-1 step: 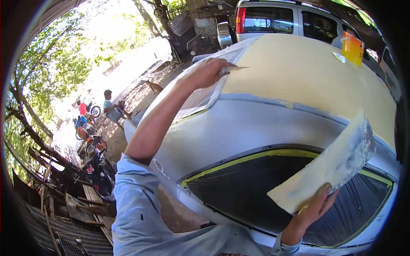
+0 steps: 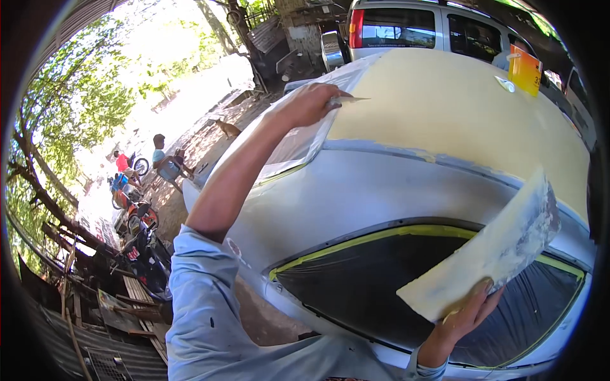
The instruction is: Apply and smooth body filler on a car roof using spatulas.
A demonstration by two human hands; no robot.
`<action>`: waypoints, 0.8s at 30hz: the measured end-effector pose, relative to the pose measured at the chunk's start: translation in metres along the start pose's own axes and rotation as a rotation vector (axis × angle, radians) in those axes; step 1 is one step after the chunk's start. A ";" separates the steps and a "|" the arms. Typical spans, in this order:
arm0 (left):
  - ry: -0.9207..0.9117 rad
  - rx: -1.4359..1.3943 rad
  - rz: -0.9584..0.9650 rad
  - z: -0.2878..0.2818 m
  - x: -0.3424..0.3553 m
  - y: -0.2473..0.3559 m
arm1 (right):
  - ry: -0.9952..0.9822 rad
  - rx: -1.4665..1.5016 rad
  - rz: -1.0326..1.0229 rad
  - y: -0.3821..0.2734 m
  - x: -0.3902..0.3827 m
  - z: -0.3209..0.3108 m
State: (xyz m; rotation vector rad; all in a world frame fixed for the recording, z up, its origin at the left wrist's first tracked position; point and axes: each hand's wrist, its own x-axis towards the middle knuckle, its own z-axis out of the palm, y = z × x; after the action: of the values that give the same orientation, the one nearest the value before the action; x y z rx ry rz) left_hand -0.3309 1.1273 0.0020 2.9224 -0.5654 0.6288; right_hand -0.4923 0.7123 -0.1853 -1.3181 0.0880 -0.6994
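My left hand [image 2: 311, 105] is closed on a thin, flat putty spreader [image 2: 356, 99], seen almost edge-on. Its tip lies at the roof's near-left edge, over the car roof [image 2: 457, 108], which is coated in pale yellow. Down at the right, my right hand [image 2: 462, 317] grips a long, pale board [image 2: 476, 254] by its lower side, tilted up to the right. Whitish, putty-like smears cover the board, thickest toward its upper right end. Behind the board is the car's side window [image 2: 375, 279], masked with dark film and bordered by yellow-green tape.
An orange-yellow container [image 2: 525, 71] stands on the far right of the roof, beside a small whitish round object [image 2: 505, 84]. Clear sheeting [image 2: 292, 149] covers the glass at the left. A silver van [image 2: 406, 28] is parked behind. Two people, motorcycles [image 2: 136, 216] and a dog [image 2: 227, 128] are farther left.
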 end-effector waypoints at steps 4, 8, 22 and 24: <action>-0.125 -0.028 -0.049 0.016 0.033 0.001 | -0.003 -0.268 -0.230 0.024 -0.005 -0.032; -0.118 -0.110 0.002 0.019 0.033 -0.004 | -0.034 -0.531 -0.529 0.014 -0.001 -0.021; -0.206 -0.130 -0.026 0.012 0.032 0.008 | -0.142 -0.721 -0.914 0.002 0.006 -0.011; -0.244 -0.259 -0.028 0.010 0.021 0.028 | -0.130 -0.776 -0.873 0.002 0.003 -0.009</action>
State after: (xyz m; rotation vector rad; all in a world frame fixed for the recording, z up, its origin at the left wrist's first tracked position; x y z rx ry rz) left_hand -0.3203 1.0924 0.0022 2.7690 -0.5786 0.1785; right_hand -0.4934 0.7030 -0.1883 -2.1727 -0.3846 -1.3940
